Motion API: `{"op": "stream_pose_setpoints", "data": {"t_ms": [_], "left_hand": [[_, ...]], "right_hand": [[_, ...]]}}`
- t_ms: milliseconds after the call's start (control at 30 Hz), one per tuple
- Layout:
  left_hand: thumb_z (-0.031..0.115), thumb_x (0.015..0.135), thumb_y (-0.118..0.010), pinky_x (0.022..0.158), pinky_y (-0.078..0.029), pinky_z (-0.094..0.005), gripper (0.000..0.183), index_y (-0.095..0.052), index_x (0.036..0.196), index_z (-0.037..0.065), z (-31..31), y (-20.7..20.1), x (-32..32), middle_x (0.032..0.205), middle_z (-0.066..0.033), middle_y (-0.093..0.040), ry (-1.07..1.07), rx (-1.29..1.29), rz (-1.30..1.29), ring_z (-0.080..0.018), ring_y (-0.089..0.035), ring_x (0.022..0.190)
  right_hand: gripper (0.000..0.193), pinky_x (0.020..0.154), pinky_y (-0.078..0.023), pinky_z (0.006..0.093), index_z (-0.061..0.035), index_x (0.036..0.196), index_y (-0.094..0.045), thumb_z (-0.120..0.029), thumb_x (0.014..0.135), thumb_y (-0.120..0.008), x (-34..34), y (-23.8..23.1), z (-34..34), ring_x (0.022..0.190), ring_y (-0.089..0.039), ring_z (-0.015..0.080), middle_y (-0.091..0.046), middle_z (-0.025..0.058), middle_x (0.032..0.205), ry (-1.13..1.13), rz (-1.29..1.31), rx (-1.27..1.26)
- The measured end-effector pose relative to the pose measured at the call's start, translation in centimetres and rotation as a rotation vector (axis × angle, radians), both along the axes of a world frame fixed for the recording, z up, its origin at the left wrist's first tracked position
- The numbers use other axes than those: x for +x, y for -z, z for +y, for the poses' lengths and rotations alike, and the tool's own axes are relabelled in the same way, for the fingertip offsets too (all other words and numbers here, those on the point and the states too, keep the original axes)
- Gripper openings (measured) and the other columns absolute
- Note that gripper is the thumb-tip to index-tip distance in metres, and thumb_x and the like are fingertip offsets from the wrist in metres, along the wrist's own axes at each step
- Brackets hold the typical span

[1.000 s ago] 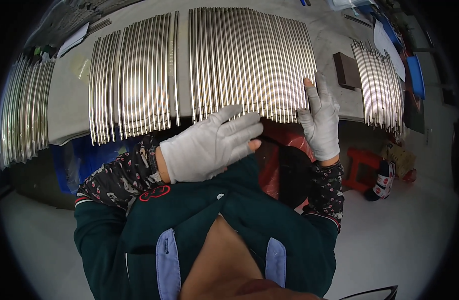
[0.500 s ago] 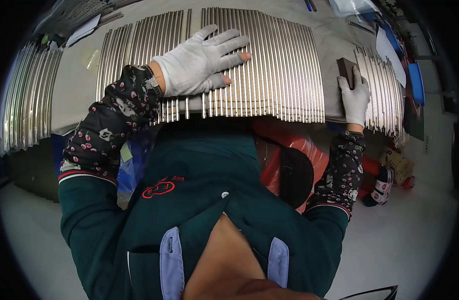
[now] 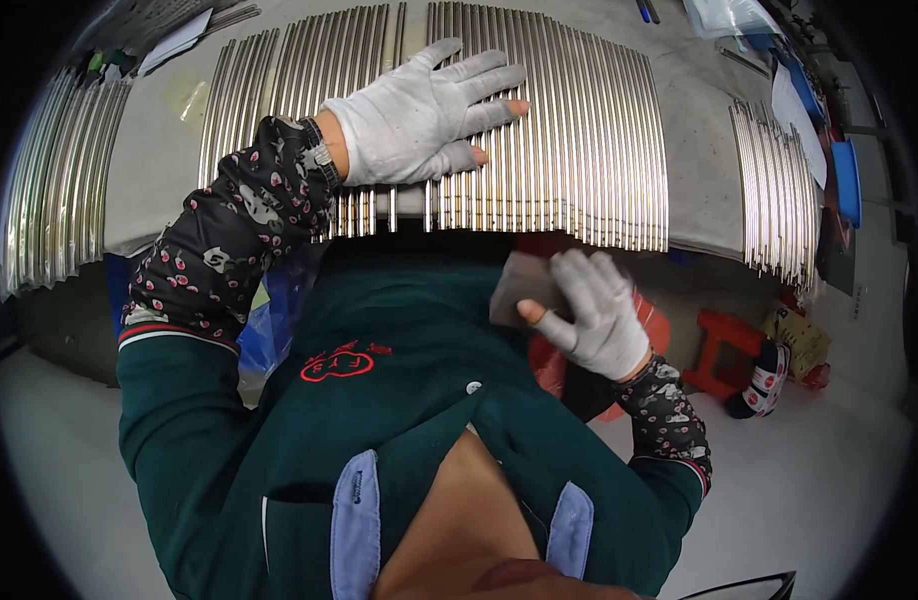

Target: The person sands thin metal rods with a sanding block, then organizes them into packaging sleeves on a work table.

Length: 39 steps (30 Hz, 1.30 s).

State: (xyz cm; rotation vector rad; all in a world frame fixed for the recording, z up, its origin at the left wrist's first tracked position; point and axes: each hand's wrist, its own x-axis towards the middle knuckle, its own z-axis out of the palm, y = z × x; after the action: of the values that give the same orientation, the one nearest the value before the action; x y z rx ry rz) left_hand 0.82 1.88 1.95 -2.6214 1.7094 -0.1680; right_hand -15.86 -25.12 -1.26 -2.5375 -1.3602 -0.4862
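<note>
Shiny metal rods (image 3: 589, 140) lie side by side in a wide row on the table, their near ends at its front edge. My left hand (image 3: 419, 115), in a white glove with bare thumb and index fingertips, rests flat across the rods with its fingers spread. My right hand (image 3: 599, 315), gloved the same way, is in front of the table edge, close to my body. It grips a grey-brown rectangular block (image 3: 524, 288) between thumb and fingers. The block is slightly blurred and held apart from the rods.
Another bunch of rods (image 3: 774, 195) lies at the table's right end, and plastic-wrapped rods (image 3: 64, 180) at the left end. A blue tray (image 3: 846, 185) stands far right. Below the table are a red stool (image 3: 724, 350) and red plastic (image 3: 651, 335). Grey cloth (image 3: 704, 150) covers the tabletop.
My right hand has lifted the block from the tabletop beside the right-hand rods and brought it left and toward my body. My left hand stays spread on the rods.
</note>
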Motion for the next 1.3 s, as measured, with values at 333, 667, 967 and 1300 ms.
{"op": "stream_pose_setpoints", "data": {"t_ms": [333,667,967,1300], "left_hand": [[0.045,0.095,-0.042,0.116,-0.015,-0.0554,0.064,-0.033,0.147,0.008,-0.8,1.3,-1.1,0.153,-0.0194,-0.028,0.001,-0.045,0.043,-0.0359,-0.025,0.143],[0.053,0.083,-0.059,0.112,-0.019,-0.0610,0.086,-0.025,0.146,0.004,1.0,0.1,-5.0,0.148,-0.0237,-0.031,0.052,-0.177,0.176,-0.0396,-0.033,0.138],[0.065,0.095,-0.027,0.114,-0.016,-0.0581,0.076,-0.020,0.154,0.017,11.6,-1.5,-8.3,0.151,-0.0246,-0.029,-0.342,-0.198,0.077,-0.0444,-0.029,0.139],[0.065,0.094,-0.030,0.114,-0.011,-0.0598,0.082,-0.010,0.155,0.013,11.6,0.9,-6.9,0.154,-0.0254,-0.022,-0.417,-0.089,0.104,-0.0426,-0.022,0.143]], "right_hand": [[0.048,0.078,-0.051,0.0453,-0.0158,0.123,-0.055,-0.017,0.078,-0.070,0.0,0.9,1.2,0.097,-0.059,0.0365,-0.054,0.0230,0.117,-0.101,0.077,0.053],[0.062,0.109,-0.033,0.0487,-0.0066,0.129,-0.058,-0.030,0.075,-0.078,9.7,-1.0,-11.6,0.132,-0.035,0.0461,-0.037,0.0271,0.143,1.062,-0.114,0.167],[0.066,0.107,-0.032,0.0535,-0.0059,0.134,-0.050,-0.054,0.089,-0.055,7.6,-1.7,-6.5,0.131,-0.037,0.0473,-0.041,0.0264,0.141,0.581,0.020,0.154],[0.084,0.114,-0.017,0.0580,-0.0157,0.154,-0.016,-0.051,0.088,-0.054,8.3,-0.3,-0.4,0.139,-0.024,0.0472,-0.026,0.0278,0.151,0.390,0.208,-0.067]]}}
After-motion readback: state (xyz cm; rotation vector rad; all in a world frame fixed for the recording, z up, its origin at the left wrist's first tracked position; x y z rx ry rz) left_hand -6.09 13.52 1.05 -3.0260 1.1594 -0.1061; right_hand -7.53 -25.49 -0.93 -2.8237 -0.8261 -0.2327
